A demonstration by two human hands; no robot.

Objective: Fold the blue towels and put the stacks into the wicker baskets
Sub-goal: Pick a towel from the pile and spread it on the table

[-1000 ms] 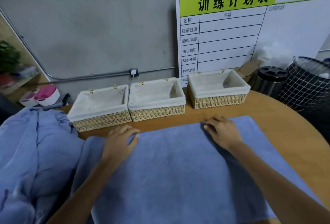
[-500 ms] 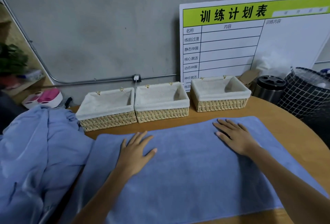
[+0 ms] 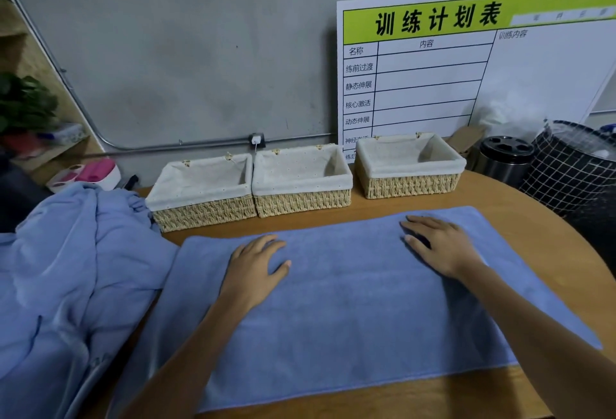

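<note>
One blue towel (image 3: 350, 302) lies spread flat on the wooden worktop (image 3: 520, 198), with both grips, left hand (image 3: 256, 265) and right hand (image 3: 440, 245), pressing it with flat, straight fingers and holding nothing. Three empty cloth-lined wicker baskets (image 3: 301, 181) line the wall behind it, a heap of blue towels (image 3: 66, 268) sits left, and the board (image 3: 466, 61) reads "训练计划表".

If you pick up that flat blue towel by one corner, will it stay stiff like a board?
Probably not. The blue towel lies flat under both palms, and the pile of towels beside it slumps in soft folds, so it would likely droop. Its fuzzy surface on the wooden table suggests it won't slide easily.
</note>
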